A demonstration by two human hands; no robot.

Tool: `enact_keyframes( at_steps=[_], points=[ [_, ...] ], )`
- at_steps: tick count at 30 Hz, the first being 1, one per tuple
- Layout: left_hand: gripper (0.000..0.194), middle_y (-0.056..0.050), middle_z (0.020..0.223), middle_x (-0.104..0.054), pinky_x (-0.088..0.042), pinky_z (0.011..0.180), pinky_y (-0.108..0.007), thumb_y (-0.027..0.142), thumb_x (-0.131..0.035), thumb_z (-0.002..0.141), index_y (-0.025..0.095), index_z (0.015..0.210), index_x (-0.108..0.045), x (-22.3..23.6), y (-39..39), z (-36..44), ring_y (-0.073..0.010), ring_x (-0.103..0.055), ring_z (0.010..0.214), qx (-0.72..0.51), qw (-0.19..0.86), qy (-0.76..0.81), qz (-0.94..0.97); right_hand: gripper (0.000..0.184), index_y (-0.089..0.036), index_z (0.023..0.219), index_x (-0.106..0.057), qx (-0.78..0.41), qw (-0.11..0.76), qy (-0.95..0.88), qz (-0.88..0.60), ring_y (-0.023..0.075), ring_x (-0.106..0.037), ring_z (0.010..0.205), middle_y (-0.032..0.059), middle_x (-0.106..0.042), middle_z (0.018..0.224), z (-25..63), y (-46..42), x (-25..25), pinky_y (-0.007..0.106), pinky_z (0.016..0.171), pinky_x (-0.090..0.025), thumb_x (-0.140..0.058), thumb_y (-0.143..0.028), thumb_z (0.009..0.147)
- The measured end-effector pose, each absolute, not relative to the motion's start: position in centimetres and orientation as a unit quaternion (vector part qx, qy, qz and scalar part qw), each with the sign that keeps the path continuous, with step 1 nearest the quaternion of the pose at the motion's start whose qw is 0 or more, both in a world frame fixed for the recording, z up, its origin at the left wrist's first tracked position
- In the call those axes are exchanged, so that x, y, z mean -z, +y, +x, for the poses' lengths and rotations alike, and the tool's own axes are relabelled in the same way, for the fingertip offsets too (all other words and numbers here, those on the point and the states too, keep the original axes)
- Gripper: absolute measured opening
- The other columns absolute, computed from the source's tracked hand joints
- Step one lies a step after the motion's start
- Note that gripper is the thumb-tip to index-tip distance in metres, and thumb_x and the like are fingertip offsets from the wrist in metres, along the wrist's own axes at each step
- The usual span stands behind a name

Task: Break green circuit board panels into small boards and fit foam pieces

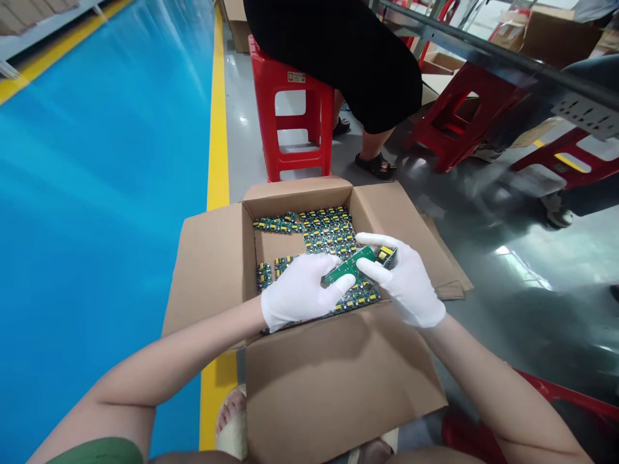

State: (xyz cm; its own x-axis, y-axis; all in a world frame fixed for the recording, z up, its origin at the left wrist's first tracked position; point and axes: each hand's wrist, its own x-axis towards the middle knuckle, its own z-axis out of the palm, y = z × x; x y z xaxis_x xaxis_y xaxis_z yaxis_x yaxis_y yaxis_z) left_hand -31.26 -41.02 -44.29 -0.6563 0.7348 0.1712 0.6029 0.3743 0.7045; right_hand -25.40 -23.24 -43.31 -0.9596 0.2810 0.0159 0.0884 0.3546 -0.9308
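Both my hands wear white gloves and are above an open cardboard box (297, 188). A green circuit board strip (344, 268) is pinched between them, its flat underside towards me. My left hand (304, 289) grips its left end with thumb and fingers. My right hand (403, 280) closes on its right end, thumb on top. A second small circuit board (386, 255) with a yellow part sits at my right hand's fingers; whether it joins the strip I cannot tell. Inside the box, rows of circuit boards (329, 230) with yellow parts lie on cardboard, partly hidden by my hands.
The box's flaps (338, 386) are folded outwards. A person in black sits on a red stool (293, 116) just beyond it. More red stools (459, 119) stand at right under a metal-edged table (503, 55). A yellow line (218, 129) borders the blue floor (106, 167).
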Motion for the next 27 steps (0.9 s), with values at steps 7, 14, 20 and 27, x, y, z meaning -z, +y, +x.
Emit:
enact_keyframes(
  at_steps=[7,14,20,27],
  points=[
    [0.035,0.004,0.057,-0.041,-0.024,0.055,-0.028,0.038,-0.046,0.091,0.02,0.062,-0.035,44.7,-40.8,-31.3,-0.0112,-0.035,0.053,-0.384,0.095,0.832,0.388,0.02,-0.018,0.084,-0.066,-0.515,0.153,-0.839,-0.092,0.0197,-0.067,0.081,0.0047,-0.072,0.09,-25.6,-23.7,43.4,0.036,0.079,-0.053,-0.073,-0.029,0.069],
    [0.035,0.005,0.052,-0.041,-0.024,0.052,-0.027,0.034,-0.048,0.088,0.02,0.058,-0.037,44.7,-40.6,-31.6,-0.0102,-0.034,0.049,-0.398,0.057,0.838,0.369,0.016,-0.02,0.082,-0.058,-0.426,0.294,-0.855,-0.032,0.0178,-0.067,0.08,0.0014,-0.066,0.083,-25.7,-25.0,44.2,0.032,0.075,-0.054,-0.069,-0.02,0.071],
    [0.035,0.0,0.062,-0.06,-0.034,0.046,-0.023,0.045,-0.049,0.089,0.018,0.068,-0.05,45.6,-41.2,-32.9,-0.0098,-0.047,0.047,-0.546,0.183,0.781,0.241,0.018,-0.021,0.086,-0.062,-0.558,0.244,-0.79,-0.075,0.0159,-0.065,0.075,0.0005,-0.066,0.084,-26.6,-23.5,44.6,0.031,0.071,-0.053,-0.073,-0.025,0.072],
    [0.043,-0.008,0.084,-0.072,-0.042,0.042,-0.019,0.056,-0.05,0.087,0.015,0.076,-0.06,45.1,-42.1,-34.8,-0.0122,-0.059,0.057,-0.705,0.308,0.629,0.116,0.029,-0.023,0.094,-0.062,-0.75,-0.042,-0.658,-0.06,0.0208,-0.065,0.089,0.0018,-0.068,0.089,-27.0,-21.7,45.7,0.037,0.082,-0.049,-0.075,-0.031,0.069]
  ],
)
